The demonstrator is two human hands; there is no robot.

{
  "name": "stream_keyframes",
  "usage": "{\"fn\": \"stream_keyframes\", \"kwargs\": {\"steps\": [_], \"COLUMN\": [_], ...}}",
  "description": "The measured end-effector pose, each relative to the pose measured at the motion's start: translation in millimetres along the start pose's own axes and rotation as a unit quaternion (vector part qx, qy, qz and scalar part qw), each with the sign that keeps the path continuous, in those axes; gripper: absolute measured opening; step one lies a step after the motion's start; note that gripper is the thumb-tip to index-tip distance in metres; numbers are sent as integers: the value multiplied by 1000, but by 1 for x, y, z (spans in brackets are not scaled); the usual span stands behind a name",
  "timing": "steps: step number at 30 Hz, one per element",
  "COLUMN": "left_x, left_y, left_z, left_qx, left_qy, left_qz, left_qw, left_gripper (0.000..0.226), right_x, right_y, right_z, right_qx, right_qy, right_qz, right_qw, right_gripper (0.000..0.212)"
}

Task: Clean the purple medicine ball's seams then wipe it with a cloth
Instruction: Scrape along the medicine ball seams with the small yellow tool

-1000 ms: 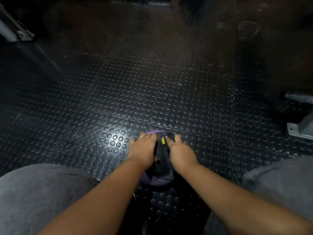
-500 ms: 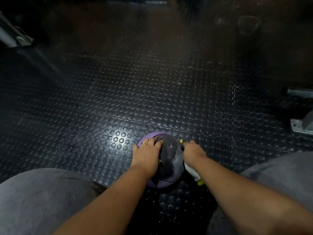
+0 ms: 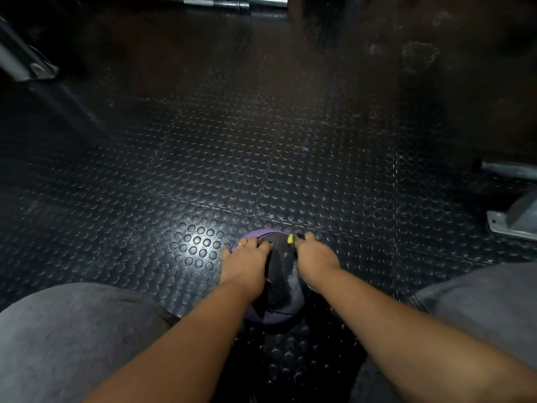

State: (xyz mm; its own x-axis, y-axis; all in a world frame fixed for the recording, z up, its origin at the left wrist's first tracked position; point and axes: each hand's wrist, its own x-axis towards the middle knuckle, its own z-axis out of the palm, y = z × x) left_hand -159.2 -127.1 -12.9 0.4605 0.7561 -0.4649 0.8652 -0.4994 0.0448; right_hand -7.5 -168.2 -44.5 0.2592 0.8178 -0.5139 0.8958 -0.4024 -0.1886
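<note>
The purple medicine ball [image 3: 268, 315], with black panels, rests on the studded rubber floor between my knees. My left hand [image 3: 245, 264], a ring on one finger, lies flat on the ball's left top and steadies it. My right hand [image 3: 315, 258] is closed on a small brush [image 3: 290, 238] whose yellow tip pokes out at the ball's far upper right edge; the rest of the brush is hidden in my fist.
Dark studded floor mats [image 3: 203, 175] stretch ahead. A metal foot plate [image 3: 514, 222] and a bar [image 3: 508, 170] sit at the right. Steel bars [image 3: 232, 2] lie at the far top, and a metal frame leg [image 3: 26, 65] stands at the left. My grey-clad knees [image 3: 72, 338] flank the ball.
My right hand with the brush has swung from the ball's right side back up to its far top edge. The left hand stays on the ball.
</note>
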Motion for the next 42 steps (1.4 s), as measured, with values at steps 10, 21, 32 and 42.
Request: {"fn": "stream_keyframes", "kwargs": {"steps": [10, 21, 32, 42], "left_x": [-7, -15, -9, 1], "left_y": [9, 3, 10, -27], "left_z": [8, 9, 7, 1], "left_qx": [36, 38, 18, -70], "left_qy": [0, 12, -2, 1], "left_qz": [16, 10, 25, -39], "left_qw": [999, 999, 1000, 997], "left_gripper": [76, 68, 76, 68], "right_x": [5, 4, -1, 6], "right_y": [40, -5, 38, 7], "right_z": [36, 8, 32, 8], "right_qx": [127, 59, 73, 125], "right_qy": [-97, 15, -46, -2], "right_qz": [93, -81, 43, -51], "right_qw": [983, 995, 995, 991], "right_gripper": [31, 42, 38, 46]}}
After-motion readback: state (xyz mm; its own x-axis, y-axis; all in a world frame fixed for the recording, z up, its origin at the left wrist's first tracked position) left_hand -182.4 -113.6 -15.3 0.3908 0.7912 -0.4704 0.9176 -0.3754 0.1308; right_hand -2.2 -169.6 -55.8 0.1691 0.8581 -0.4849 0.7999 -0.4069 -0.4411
